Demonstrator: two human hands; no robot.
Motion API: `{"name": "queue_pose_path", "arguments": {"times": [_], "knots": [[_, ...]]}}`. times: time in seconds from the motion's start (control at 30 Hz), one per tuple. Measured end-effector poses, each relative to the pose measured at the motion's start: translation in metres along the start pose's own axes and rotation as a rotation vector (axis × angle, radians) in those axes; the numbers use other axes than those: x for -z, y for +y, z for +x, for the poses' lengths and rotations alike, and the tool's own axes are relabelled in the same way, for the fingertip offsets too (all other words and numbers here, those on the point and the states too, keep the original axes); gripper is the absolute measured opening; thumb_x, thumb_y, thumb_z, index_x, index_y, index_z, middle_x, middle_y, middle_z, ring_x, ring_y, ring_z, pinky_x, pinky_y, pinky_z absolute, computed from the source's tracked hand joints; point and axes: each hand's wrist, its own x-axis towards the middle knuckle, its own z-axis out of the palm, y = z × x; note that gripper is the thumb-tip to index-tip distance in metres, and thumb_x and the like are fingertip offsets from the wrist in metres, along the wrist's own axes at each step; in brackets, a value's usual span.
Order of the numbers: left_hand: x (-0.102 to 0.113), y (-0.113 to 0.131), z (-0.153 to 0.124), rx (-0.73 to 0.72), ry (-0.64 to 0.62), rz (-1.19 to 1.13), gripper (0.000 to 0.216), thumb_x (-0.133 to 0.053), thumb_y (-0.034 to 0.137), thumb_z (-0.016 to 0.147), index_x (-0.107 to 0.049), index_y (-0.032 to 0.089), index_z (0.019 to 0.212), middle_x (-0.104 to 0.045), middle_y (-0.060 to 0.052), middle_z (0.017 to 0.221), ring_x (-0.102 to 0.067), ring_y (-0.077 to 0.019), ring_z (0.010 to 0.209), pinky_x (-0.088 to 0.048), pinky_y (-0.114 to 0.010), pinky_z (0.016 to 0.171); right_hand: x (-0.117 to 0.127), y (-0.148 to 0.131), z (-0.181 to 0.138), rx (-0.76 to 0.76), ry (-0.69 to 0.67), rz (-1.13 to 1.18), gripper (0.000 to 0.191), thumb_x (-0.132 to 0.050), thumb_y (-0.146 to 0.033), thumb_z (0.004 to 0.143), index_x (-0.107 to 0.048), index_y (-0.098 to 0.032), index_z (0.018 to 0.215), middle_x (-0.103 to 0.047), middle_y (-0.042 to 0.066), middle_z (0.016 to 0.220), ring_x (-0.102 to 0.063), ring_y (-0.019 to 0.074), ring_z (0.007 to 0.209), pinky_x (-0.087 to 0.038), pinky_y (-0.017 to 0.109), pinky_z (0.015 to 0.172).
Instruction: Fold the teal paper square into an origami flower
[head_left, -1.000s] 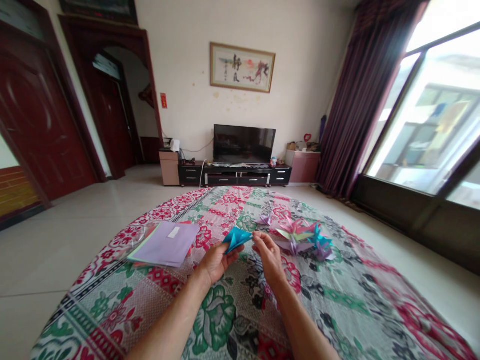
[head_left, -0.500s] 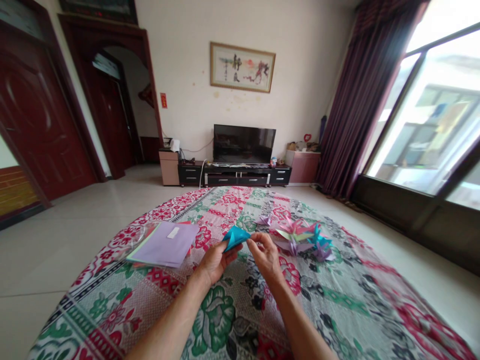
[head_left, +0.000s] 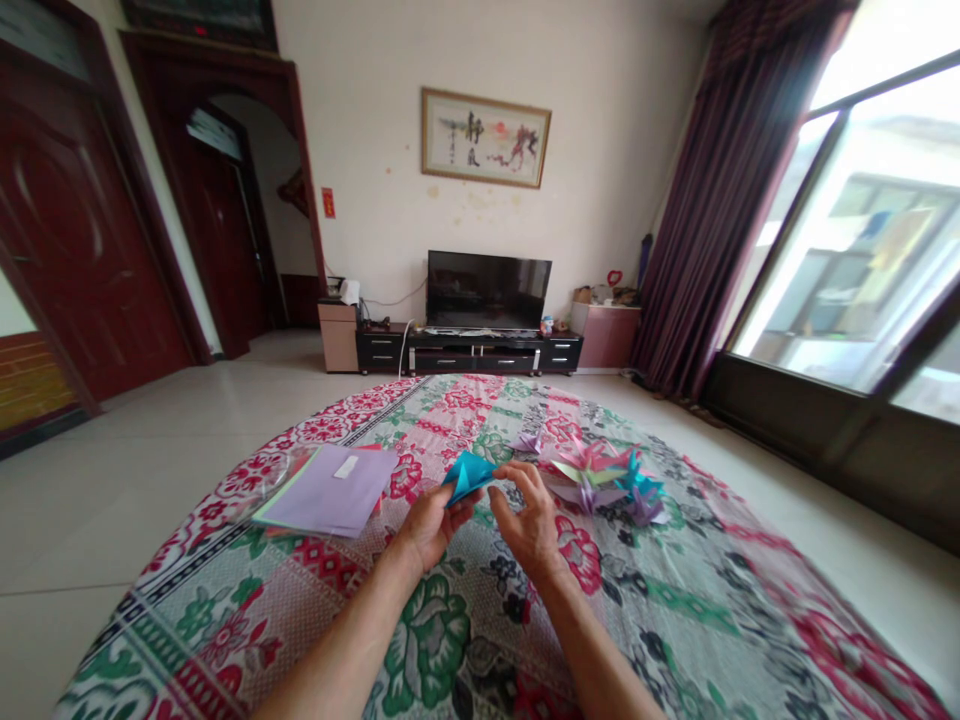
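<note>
A folded piece of blue paper (head_left: 466, 474) is held above a round table covered with a floral cloth (head_left: 465, 620). My left hand (head_left: 430, 523) grips its lower left part, fingers closed on it. My right hand (head_left: 527, 510) pinches the paper's right tip between thumb and forefinger, palm turned towards me. A stack of coloured paper sheets (head_left: 330, 487), lilac on top, lies to the left of my hands. A cluster of finished folded paper figures (head_left: 604, 474) in pink, purple, green and blue lies to the right.
Beyond the table is a tiled floor, a low TV stand with a television (head_left: 488, 290) against the far wall, dark wooden doors (head_left: 75, 230) at left and a large window with curtains (head_left: 720, 200) at right.
My right hand has turned its palm more towards me and shifted slightly left along the blue paper's tip. The left hand and paper have barely moved.
</note>
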Motion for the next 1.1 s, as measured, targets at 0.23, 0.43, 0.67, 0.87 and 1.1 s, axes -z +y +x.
{"name": "queue_pose_path", "arguments": {"times": [0.23, 0.43, 0.67, 0.87, 1.1], "knots": [[-0.001, -0.002, 0.000, -0.026, -0.020, 0.041, 0.020, -0.067, 0.021, 0.076, -0.067, 0.012, 0.094, -0.071, -0.012, 0.096, -0.069, -0.0200, 0.082, -0.053, -0.019, 0.056, 0.001, -0.007, 0.002, -0.073, -0.030, -0.029, 0.009, -0.059, -0.031, 0.077, -0.060, -0.022, 0.078, -0.056, 0.005, 0.090, -0.054, 0.0212, 0.089, -0.042, 0.035, 0.084], [-0.002, -0.005, -0.002, -0.027, -0.056, 0.096, 0.018, -0.068, 0.018, 0.073, -0.069, 0.014, 0.091, -0.071, -0.009, 0.096, -0.068, -0.0179, 0.078, -0.050, -0.019, 0.055, -0.002, -0.006, 0.002, -0.189, -0.048, 0.035, 0.017, -0.061, -0.038, 0.075, -0.063, -0.022, 0.074, -0.056, 0.007, 0.100, -0.053, 0.0227, 0.098, -0.039, 0.037, 0.090], [-0.002, -0.004, -0.003, -0.052, -0.043, 0.149, 0.019, -0.073, 0.021, 0.068, -0.071, 0.013, 0.084, -0.071, -0.007, 0.081, -0.064, -0.0152, 0.069, -0.048, -0.022, 0.058, 0.001, -0.008, 0.007, -0.284, -0.110, 0.050, 0.015, -0.061, -0.036, 0.072, -0.065, -0.022, 0.071, -0.061, 0.007, 0.102, -0.056, 0.0235, 0.098, -0.040, 0.037, 0.090], [-0.004, -0.002, -0.007, -0.082, -0.144, 0.159, 0.024, -0.075, 0.032, 0.066, -0.071, 0.013, 0.080, -0.069, -0.005, 0.077, -0.060, -0.0139, 0.069, -0.046, -0.023, 0.062, -0.001, -0.006, 0.010, -0.281, -0.098, 0.045, 0.013, -0.056, -0.021, 0.064, -0.066, -0.021, 0.073, -0.061, 0.007, 0.103, -0.057, 0.0230, 0.096, -0.044, 0.036, 0.086], [-0.006, -0.001, -0.012, -0.109, -0.253, 0.192, 0.050, -0.081, 0.022, 0.058, -0.065, 0.016, 0.105, -0.068, -0.004, 0.091, -0.059, -0.0127, 0.077, -0.043, -0.023, 0.075, -0.009, 0.004, 0.005, -0.207, -0.021, -0.003, 0.010, -0.056, -0.023, 0.067, -0.063, -0.019, 0.072, -0.060, 0.010, 0.102, -0.058, 0.0217, 0.092, -0.048, 0.035, 0.079]]}}
